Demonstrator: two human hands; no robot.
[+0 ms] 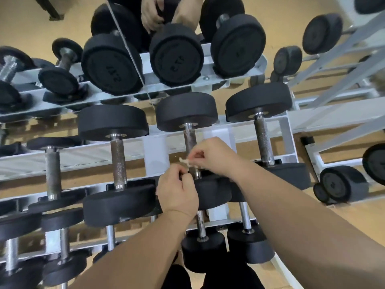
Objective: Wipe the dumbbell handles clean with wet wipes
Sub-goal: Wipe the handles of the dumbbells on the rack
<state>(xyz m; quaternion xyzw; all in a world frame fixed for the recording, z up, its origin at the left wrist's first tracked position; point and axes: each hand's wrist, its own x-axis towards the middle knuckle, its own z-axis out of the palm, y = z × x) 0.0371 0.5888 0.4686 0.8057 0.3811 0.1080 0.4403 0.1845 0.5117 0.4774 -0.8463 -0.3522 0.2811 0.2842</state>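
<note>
The wet wipe (185, 161) is a small crumpled scrap held just in front of the lower part of the middle dumbbell handle (189, 138), which lies on the white rack (155, 151). The right hand (214, 155) pinches its upper end between curled fingertips. The left hand (177, 192) has its grip closed at the lower end, apparently pinching it too. So little cloth shows that it may slip free and fall between the rack rails, or tear if the two pinches pull apart. Bunched this tight, it would likely cover only a strip of the rough, speckled handle and miss the far side. Knuckles could also scrape the black weight head (210, 190) close beneath.
</note>
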